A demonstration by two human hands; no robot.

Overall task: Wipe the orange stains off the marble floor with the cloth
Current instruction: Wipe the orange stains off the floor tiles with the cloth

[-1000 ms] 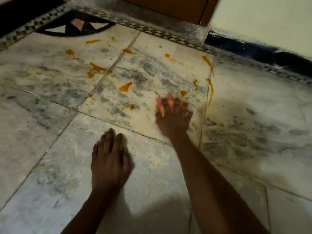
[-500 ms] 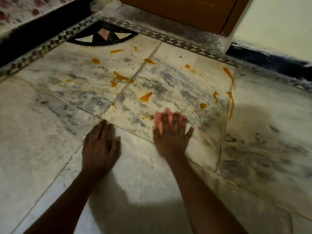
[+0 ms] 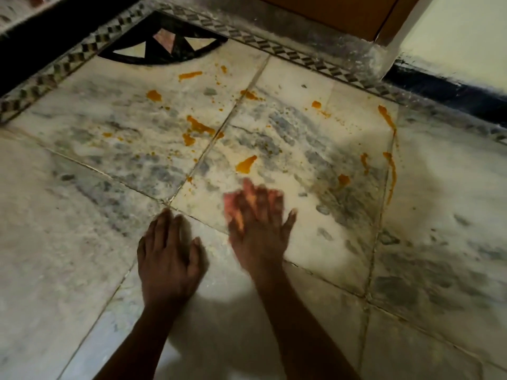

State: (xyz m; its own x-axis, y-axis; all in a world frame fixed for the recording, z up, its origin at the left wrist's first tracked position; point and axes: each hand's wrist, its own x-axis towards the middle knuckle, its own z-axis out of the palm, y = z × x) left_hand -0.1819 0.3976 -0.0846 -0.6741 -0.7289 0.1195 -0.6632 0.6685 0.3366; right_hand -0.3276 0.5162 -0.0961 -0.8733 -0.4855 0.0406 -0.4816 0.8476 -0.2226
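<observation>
Orange stains [image 3: 246, 163] are lying scattered across the marble floor [image 3: 439, 193] just beyond the blurred right hand [image 3: 256, 223], fingers spread flat and smeared orange, while the left hand [image 3: 168, 256] is pressing open-palmed beside it, a patterned border [image 3: 288, 52] and wooden door [image 3: 343, 12] sitting behind.

Marble floor [image 3: 82, 242]: orange stains [image 3: 246, 163] scattered; both hands [image 3: 168, 256] flat on it.
</observation>
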